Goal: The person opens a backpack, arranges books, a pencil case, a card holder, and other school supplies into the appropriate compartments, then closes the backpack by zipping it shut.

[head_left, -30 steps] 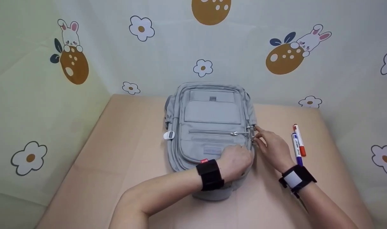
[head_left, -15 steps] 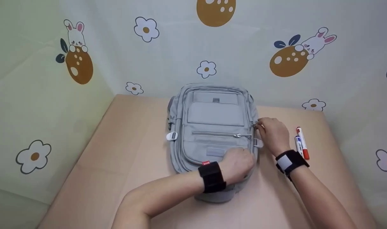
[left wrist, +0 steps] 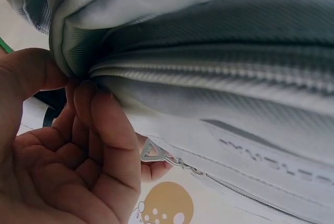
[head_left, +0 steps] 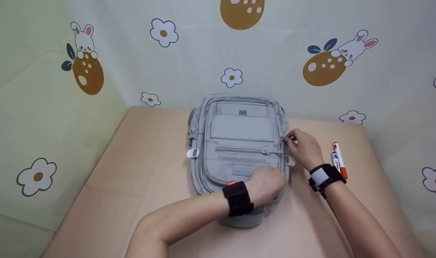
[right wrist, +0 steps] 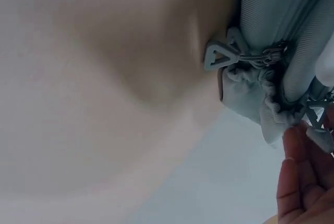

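A light grey backpack [head_left: 243, 127] lies front side up on the table. My left hand [head_left: 266, 184] is at its lower right side, and the left wrist view shows thumb and fingertips pinching the fabric edge beside an open zipper [left wrist: 235, 78]. At the bag's right side my right hand [head_left: 305, 147] pinches a metal zipper pull [head_left: 283, 139]. The right wrist view has its fingers right at this triangular pull [right wrist: 315, 113], partly cut off by the frame. Another triangular pull [right wrist: 222, 56] hangs free nearby. The front pocket's zipper pull [head_left: 266, 153] sits untouched between the hands.
A red-capped marker [head_left: 340, 159] and a blue-capped marker [head_left: 335, 162] lie on the table to the right, close beyond the right wrist. A patterned curtain [head_left: 189, 57] stands behind the table [head_left: 153, 154]. White tabs [head_left: 193, 153] stick out at the bag's sides.
My right hand has moved up along the bag's right side with the zipper pull, uncovering the white tab there. My left hand keeps its place on the bag. The head view has shifted slightly.
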The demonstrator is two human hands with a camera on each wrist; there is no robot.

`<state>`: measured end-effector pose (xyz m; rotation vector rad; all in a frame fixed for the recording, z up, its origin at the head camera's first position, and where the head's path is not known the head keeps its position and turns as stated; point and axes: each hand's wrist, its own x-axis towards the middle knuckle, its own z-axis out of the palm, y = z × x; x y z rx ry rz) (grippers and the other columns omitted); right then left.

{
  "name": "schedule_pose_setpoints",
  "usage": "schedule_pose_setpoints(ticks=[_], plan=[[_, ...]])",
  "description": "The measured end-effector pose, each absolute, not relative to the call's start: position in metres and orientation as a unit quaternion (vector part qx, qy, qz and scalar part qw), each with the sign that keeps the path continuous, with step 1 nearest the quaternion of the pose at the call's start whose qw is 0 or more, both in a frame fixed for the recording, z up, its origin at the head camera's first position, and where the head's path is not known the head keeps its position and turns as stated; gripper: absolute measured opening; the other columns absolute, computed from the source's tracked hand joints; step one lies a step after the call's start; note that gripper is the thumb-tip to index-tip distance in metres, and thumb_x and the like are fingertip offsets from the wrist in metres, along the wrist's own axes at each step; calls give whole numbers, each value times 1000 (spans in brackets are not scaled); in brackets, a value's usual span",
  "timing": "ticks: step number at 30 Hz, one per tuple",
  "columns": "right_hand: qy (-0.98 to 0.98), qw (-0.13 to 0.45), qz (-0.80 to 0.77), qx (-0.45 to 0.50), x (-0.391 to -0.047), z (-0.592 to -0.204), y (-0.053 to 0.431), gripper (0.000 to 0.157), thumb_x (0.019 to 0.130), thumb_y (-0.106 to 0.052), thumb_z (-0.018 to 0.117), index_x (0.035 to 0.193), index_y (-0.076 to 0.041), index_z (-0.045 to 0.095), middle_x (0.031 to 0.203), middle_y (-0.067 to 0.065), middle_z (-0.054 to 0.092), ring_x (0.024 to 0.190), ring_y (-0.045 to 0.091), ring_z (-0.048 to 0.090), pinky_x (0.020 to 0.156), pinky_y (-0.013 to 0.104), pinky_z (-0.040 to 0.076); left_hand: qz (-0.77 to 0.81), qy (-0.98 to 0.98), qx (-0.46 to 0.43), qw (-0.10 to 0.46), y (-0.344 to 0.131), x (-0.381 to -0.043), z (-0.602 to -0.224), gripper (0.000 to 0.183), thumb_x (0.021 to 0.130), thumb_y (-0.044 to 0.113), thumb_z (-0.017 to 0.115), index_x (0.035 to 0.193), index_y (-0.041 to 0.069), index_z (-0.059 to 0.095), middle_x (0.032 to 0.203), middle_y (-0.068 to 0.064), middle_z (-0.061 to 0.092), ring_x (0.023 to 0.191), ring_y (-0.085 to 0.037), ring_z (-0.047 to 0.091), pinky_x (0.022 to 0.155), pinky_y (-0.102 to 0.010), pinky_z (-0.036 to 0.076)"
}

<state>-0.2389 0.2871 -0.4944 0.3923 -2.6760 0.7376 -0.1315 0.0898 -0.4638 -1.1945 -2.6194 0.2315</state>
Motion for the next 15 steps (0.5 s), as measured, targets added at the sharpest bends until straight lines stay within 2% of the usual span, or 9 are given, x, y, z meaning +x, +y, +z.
schedule_pose_setpoints(ticks=[8, 11, 15], plan=[[-920, 130, 353, 107, -237, -490, 284, 8, 94, -4, 64, 101, -3, 62, 94, 12, 65, 80, 25, 58, 70, 36, 45, 66, -901, -407, 136, 89, -132, -466, 13, 90, 30, 69, 90, 17, 67, 80, 3, 63, 68, -12, 59, 44, -30, 46], [-915, 130, 367, 102, -237, -488, 282, 15, 93, -2, 63, 107, -3, 63, 94, 11, 63, 81, 22, 56, 70, 33, 43, 67, -900, -408, 133, 90, -132, -467, 13, 90, 30, 69, 91, 17, 66, 81, 3, 63, 68, -12, 59, 44, -30, 46], [-915, 151, 355, 120, -237, -487, 281, 23, 92, 1, 62, 113, -1, 71, 96, 11, 60, 84, 24, 54, 72, 35, 42, 67, -899, -412, 129, 89, -133, -468, 13, 91, 29, 69, 92, 17, 66, 81, 3, 62, 68, -13, 59, 44, -29, 45]])
